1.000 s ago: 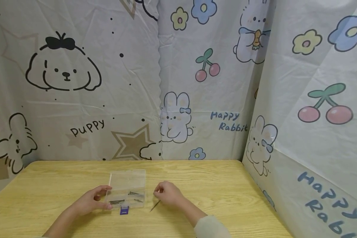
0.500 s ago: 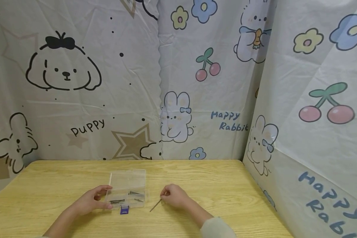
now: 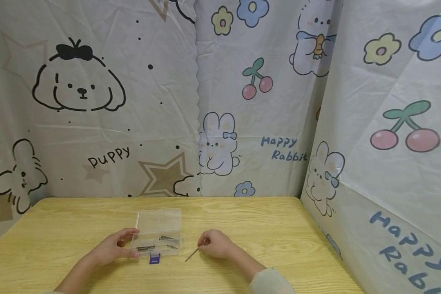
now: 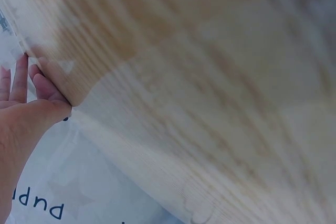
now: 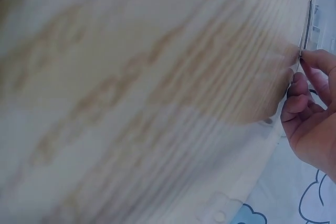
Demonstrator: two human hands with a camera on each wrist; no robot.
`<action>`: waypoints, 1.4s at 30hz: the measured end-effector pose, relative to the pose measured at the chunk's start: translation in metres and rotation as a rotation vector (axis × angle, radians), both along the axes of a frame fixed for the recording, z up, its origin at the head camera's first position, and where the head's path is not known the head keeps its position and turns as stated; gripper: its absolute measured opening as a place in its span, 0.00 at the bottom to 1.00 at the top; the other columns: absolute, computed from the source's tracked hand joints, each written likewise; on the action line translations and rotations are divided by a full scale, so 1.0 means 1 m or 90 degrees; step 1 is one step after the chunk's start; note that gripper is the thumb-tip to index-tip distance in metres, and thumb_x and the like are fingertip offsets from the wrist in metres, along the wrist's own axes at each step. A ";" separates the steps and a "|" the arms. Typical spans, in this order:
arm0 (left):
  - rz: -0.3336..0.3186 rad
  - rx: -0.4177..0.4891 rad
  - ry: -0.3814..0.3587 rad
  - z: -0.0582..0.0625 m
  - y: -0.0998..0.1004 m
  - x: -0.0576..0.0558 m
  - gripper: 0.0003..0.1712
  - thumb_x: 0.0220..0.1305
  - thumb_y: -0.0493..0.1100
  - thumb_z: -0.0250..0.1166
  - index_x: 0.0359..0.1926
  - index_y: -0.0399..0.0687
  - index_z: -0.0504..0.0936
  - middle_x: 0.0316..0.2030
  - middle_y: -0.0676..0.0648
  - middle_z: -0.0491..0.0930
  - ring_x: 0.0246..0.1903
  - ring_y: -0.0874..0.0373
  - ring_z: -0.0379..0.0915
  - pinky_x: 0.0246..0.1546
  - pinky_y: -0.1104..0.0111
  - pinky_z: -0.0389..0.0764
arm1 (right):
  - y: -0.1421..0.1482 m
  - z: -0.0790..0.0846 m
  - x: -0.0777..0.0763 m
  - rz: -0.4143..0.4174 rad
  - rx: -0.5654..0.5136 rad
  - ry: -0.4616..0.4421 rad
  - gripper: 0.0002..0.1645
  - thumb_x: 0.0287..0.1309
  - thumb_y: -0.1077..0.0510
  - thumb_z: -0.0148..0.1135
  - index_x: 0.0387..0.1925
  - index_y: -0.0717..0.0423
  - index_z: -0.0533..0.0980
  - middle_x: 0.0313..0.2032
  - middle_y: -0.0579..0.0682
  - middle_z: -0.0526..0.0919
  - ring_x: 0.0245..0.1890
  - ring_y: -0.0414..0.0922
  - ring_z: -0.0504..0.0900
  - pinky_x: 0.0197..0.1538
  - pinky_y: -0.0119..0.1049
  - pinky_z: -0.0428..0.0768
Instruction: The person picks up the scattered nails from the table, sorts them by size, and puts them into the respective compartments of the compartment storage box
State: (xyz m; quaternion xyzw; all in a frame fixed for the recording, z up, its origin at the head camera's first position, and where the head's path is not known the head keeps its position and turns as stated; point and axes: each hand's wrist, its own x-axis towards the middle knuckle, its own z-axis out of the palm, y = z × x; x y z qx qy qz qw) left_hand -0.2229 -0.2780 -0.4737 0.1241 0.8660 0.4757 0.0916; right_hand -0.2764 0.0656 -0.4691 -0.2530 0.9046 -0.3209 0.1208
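A clear plastic box [image 3: 169,254] lies on the table with its lid [image 3: 158,221] raised at the back and a purple latch [image 3: 154,259] at the front. Several dark nails sit in its compartments. My left hand [image 3: 112,247] grips the box's left side, thumb at the front corner and fingers further back. To the right of the box, my right hand [image 3: 217,243] pinches one end of a thin nail [image 3: 192,255], whose other end points toward the near left. In the right wrist view, thumb and forefinger meet on this nail [image 5: 306,27] close to the tabletop.
The light wood-grain table [image 3: 279,245] extends around both hands. A printed cloth [image 3: 158,102] hangs behind it, and another cloth panel [image 3: 389,175] runs along the right side.
My right hand has shifted slightly right and nearer, then stayed at the nail's far end. The nail's near tip has kept its place. The left hand and box look still.
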 end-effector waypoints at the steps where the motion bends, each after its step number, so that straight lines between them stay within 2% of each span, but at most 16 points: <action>1: 0.001 0.002 -0.002 0.000 0.000 0.000 0.42 0.54 0.46 0.70 0.64 0.33 0.62 0.61 0.29 0.65 0.61 0.31 0.59 0.58 0.40 0.64 | 0.000 0.000 0.000 0.002 0.000 -0.002 0.03 0.55 0.57 0.65 0.29 0.51 0.80 0.22 0.39 0.75 0.22 0.34 0.69 0.26 0.26 0.69; 15: 0.017 -0.013 -0.012 0.001 0.002 0.000 0.43 0.53 0.49 0.70 0.64 0.35 0.62 0.61 0.29 0.66 0.61 0.30 0.58 0.57 0.40 0.63 | 0.012 0.002 0.000 0.045 -0.029 -0.036 0.03 0.51 0.60 0.62 0.24 0.50 0.79 0.18 0.38 0.74 0.18 0.33 0.68 0.23 0.24 0.68; 23: 0.019 -0.003 -0.016 0.003 0.002 -0.001 0.43 0.52 0.48 0.71 0.64 0.36 0.63 0.61 0.30 0.67 0.61 0.30 0.58 0.58 0.40 0.63 | 0.014 0.002 0.000 0.035 -0.035 -0.014 0.03 0.51 0.58 0.62 0.25 0.52 0.78 0.17 0.38 0.73 0.18 0.32 0.69 0.24 0.24 0.69; 33: 0.016 -0.003 -0.013 0.003 0.002 0.002 0.42 0.53 0.47 0.71 0.64 0.35 0.62 0.61 0.30 0.67 0.61 0.30 0.58 0.57 0.40 0.64 | 0.014 0.007 -0.002 0.002 -0.057 0.045 0.02 0.47 0.58 0.62 0.24 0.52 0.78 0.21 0.38 0.71 0.22 0.33 0.67 0.26 0.25 0.67; 42: 0.023 -0.011 -0.019 0.003 0.002 0.002 0.43 0.53 0.49 0.70 0.64 0.36 0.62 0.61 0.30 0.66 0.61 0.31 0.58 0.59 0.40 0.62 | 0.015 0.008 -0.006 -0.007 -0.071 0.064 0.02 0.48 0.59 0.59 0.26 0.53 0.77 0.22 0.39 0.70 0.22 0.34 0.66 0.26 0.26 0.66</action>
